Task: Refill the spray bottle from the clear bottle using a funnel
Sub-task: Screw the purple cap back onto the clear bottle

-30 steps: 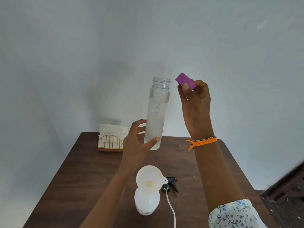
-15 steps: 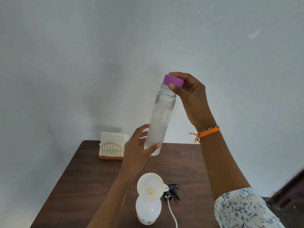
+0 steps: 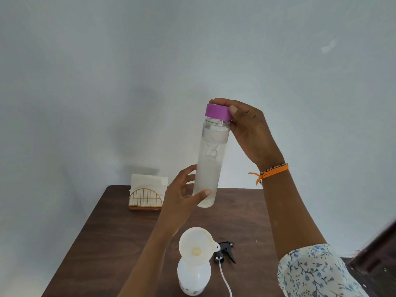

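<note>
I hold the clear bottle point(image 3: 211, 159) upright in the air above the table, about half full of liquid. My left hand point(image 3: 182, 194) grips its lower part between thumb and fingers. My right hand point(image 3: 246, 129) grips the purple cap point(image 3: 218, 112), which sits on the bottle's mouth. Below, near the table's front, stands the white spray bottle point(image 3: 194, 277) with a white funnel point(image 3: 196, 245) set in its neck. Its black spray head point(image 3: 226, 251) with a white tube lies on the table just to the right.
A brown wooden table point(image 3: 107, 232) stands against a pale wall. At its back left is a gold wire napkin holder point(image 3: 146, 197) with white napkins. Dark furniture point(image 3: 377, 254) shows at the right edge.
My right hand brought the purple cap from beside the open bottle down onto its mouth and now grips it there. The left hand kept holding the bottle.
</note>
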`<state>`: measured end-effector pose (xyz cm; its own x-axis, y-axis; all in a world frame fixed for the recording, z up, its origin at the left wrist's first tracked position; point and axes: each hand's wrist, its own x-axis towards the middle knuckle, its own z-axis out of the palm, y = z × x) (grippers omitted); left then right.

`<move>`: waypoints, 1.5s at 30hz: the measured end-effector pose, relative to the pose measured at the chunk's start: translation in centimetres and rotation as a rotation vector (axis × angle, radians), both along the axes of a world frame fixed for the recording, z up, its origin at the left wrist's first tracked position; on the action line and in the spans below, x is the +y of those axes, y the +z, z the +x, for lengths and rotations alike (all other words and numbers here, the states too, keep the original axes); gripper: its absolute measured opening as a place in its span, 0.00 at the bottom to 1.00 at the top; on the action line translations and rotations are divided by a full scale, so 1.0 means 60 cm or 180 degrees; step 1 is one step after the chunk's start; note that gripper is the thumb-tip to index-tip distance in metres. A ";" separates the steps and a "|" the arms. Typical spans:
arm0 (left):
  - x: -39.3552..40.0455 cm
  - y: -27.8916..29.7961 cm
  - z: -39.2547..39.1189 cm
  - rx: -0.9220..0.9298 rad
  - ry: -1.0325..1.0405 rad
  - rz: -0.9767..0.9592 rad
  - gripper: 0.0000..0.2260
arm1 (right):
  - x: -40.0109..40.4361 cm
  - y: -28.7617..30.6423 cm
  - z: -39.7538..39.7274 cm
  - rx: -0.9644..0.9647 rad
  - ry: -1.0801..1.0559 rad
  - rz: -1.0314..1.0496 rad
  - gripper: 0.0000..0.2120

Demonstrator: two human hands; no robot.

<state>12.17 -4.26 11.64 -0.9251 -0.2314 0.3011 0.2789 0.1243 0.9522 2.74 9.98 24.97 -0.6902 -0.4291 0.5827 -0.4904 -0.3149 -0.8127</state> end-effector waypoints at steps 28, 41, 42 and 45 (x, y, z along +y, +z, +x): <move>0.015 0.027 -0.016 0.0195 0.0311 -0.0095 0.26 | -0.014 0.023 0.010 -0.0301 -0.0378 -0.0211 0.11; 0.016 0.024 -0.003 0.0041 -0.0444 -0.0070 0.23 | 0.001 0.030 -0.008 -0.0197 0.0585 -0.0299 0.11; 0.017 0.022 -0.003 0.0042 -0.0446 -0.0083 0.23 | 0.000 0.028 -0.009 -0.0227 0.0648 -0.0305 0.11; 0.021 0.013 -0.005 0.0072 -0.0189 -0.0183 0.25 | -0.007 0.022 -0.011 -0.0151 0.0168 -0.0057 0.07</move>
<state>11.87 -2.99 12.41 -0.9294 -0.1581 0.3334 0.3088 0.1611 0.9374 2.08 9.55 26.32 -0.6939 -0.4552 0.5579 -0.4339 -0.3540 -0.8285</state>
